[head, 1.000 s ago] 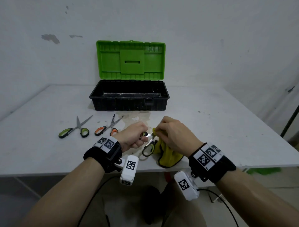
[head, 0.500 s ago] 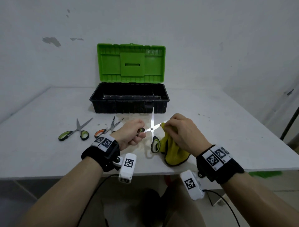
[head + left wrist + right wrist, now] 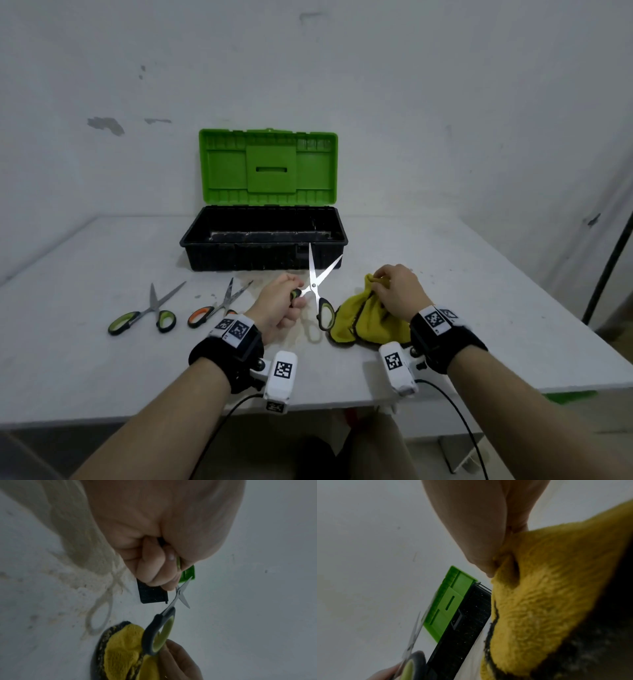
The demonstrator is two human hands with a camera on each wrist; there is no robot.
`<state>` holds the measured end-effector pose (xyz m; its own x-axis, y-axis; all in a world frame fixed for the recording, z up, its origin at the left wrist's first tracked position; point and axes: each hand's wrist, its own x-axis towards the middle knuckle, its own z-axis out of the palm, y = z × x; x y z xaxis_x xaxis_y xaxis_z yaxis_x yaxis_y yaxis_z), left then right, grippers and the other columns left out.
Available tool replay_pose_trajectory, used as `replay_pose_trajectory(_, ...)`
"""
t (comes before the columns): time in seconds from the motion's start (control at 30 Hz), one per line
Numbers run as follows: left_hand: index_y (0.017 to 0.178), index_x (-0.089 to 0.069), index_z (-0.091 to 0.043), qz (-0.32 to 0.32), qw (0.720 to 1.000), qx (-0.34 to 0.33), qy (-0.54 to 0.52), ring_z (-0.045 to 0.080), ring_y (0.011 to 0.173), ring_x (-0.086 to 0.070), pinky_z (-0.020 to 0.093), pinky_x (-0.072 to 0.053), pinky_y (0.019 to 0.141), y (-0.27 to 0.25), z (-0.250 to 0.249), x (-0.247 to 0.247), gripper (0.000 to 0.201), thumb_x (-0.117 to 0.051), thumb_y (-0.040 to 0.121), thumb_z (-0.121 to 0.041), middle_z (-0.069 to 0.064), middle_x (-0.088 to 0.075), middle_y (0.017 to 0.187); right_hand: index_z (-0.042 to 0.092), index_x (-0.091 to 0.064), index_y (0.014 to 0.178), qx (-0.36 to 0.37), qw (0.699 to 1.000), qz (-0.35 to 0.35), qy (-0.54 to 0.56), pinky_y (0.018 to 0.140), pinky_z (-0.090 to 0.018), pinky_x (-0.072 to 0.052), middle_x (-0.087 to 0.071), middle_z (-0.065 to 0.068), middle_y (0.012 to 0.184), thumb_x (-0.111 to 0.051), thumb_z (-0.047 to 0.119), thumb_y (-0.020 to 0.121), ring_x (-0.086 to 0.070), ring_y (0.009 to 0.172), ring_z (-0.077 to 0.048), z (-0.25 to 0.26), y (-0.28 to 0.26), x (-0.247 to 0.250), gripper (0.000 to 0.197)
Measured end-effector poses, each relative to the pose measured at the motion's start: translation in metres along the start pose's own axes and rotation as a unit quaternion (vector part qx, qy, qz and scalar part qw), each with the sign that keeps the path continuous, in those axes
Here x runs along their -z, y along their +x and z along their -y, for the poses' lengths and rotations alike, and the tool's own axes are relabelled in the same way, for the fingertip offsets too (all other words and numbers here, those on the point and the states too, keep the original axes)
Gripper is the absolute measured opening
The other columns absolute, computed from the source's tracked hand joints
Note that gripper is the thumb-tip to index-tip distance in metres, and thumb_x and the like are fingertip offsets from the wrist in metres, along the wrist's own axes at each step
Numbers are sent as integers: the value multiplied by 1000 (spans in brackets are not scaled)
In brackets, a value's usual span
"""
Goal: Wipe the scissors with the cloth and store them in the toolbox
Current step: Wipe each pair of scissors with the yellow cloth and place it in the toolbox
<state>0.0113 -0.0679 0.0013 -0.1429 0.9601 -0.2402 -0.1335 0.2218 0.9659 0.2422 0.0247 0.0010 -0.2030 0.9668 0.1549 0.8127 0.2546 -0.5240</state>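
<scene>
My left hand grips one handle of green-and-black scissors, held above the table with the blades spread and pointing up toward the toolbox. The free handle loop hangs down. To the right, my right hand pinches the top of a yellow cloth that droops onto the table; the cloth fills the right wrist view. The black toolbox stands open with its green lid upright. Hand and cloth are apart from the scissors.
Two more pairs of scissors lie on the white table to the left: a green-handled pair and an orange-handled pair. A dark pole stands beyond the table's right edge. The wall is right behind the toolbox.
My right hand with the cloth has come off the blade and moved right. My left hand has lifted the scissors, blades still spread and now pointing higher.
</scene>
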Motion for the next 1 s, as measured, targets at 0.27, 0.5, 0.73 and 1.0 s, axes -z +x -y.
replay_pose_trajectory(0.27, 98, -49, -17, 8, 998, -25, -59, 8, 40, -24, 16, -12, 36, 2, -10, -11, 16, -34, 104, -18, -2, -44, 53, 27, -64, 117, 36, 999, 19, 30, 105, -42, -37, -61, 8, 122, -52, 51, 93, -56, 115, -14, 29, -18, 7, 36)
replay_pose_trajectory(0.5, 100, -46, -12, 31, 988, -76, -130, 12, 45, -32, 21, -21, 38, 4, -23, -21, 16, -35, 106, -20, 5, -50, 62, 10, -70, 91, 50, 947, 106, 300, 57, -27, -52, -67, -5, 72, -62, 29, 94, -66, 59, -16, 72, -41, 6, 21)
replay_pose_trajectory(0.73, 98, -70, -9, -10, 984, -158, 85, 14, 76, -68, 23, -54, 64, 0, -14, 4, 20, -55, 101, -22, 5, -72, 86, 6, -70, 91, 42, 949, 80, 304, 52, -22, -47, -63, -6, 70, -63, 24, 95, -64, 54, -16, 71, -30, 14, 20)
replay_pose_trajectory(1.0, 94, -75, -4, -30, 985, -156, 71, 17, 79, -73, 25, -59, 69, -1, -12, 10, 13, -69, 92, -15, 10, -75, 82, 8, -69, 94, 14, 934, 48, 353, 63, -36, -52, -67, -8, 71, -65, 24, 93, -66, 57, -19, 83, -35, -23, 16)
